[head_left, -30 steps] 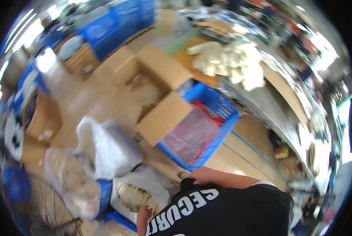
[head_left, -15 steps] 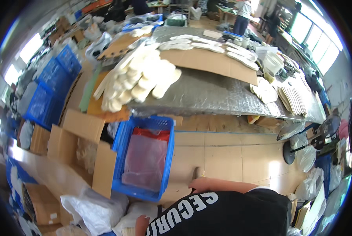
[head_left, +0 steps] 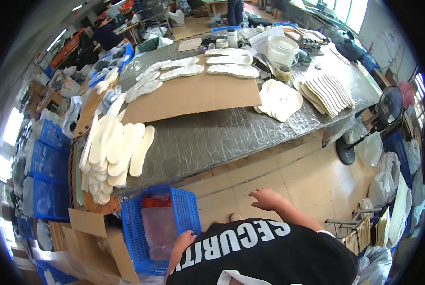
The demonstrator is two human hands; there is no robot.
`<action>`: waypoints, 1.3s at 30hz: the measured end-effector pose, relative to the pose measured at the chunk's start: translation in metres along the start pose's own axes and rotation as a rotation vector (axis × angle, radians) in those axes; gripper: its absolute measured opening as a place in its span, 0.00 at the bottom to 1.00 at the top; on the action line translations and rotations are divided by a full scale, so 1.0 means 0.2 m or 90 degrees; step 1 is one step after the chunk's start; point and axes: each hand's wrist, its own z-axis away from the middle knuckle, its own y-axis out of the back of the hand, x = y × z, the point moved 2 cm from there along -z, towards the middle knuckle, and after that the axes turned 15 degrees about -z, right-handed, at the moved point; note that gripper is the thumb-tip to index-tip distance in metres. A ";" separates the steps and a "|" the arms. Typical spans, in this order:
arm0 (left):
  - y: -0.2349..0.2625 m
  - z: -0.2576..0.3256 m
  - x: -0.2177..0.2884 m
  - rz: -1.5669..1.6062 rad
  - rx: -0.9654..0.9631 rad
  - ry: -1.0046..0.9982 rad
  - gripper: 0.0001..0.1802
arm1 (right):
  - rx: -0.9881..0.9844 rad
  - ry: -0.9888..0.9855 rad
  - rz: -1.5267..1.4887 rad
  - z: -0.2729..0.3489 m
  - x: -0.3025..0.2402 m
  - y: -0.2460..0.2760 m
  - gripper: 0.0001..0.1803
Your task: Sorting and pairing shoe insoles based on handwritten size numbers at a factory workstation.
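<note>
My right hand (head_left: 266, 198) is held out over the tiled floor in front of my body, fingers apart and holding nothing. Beside the right rim of a blue plastic crate (head_left: 187, 211) is my left hand (head_left: 186, 238), its fingers loosely stretched and empty; whether it touches the crate I cannot tell. Inside the crate lie a clear plastic sheet or bag (head_left: 159, 225) and something red (head_left: 156, 201). Ahead, cream insoles (head_left: 120, 147) are heaped at the table's left corner. Several white insoles (head_left: 181, 71) lie in rows on a cardboard sheet (head_left: 193, 97).
The dark wrapped table (head_left: 207, 137) also bears stacked insoles (head_left: 324, 95), a loose insole pile (head_left: 280, 100) and a white bucket (head_left: 282, 50). An open carton (head_left: 96, 237) stands left of the crate. To the right are a fan (head_left: 390, 105) and a metal-legged stool (head_left: 354, 232).
My view has swung left and closer to the table. My right hand has lifted away from my body and reaches forward; my left hand has come up beside the crate.
</note>
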 end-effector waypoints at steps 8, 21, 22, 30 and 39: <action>0.55 -0.45 0.35 -0.010 0.013 -0.239 0.15 | 0.097 -0.057 -0.157 -0.06 0.14 0.24 0.25; 0.87 -1.46 1.85 0.229 0.065 -0.566 0.09 | 0.436 -0.074 -0.356 -0.20 0.20 0.55 0.18; 0.86 -1.56 1.95 0.362 -0.045 -0.482 0.08 | 0.428 -0.065 -0.393 -0.21 0.22 0.55 0.17; 0.80 -1.69 2.34 0.866 -0.067 -0.007 0.05 | 0.602 0.039 -0.279 -0.44 0.60 0.86 0.13; 0.80 -1.64 2.33 0.904 0.013 0.025 0.04 | 0.439 0.163 0.086 -0.90 0.77 1.37 0.16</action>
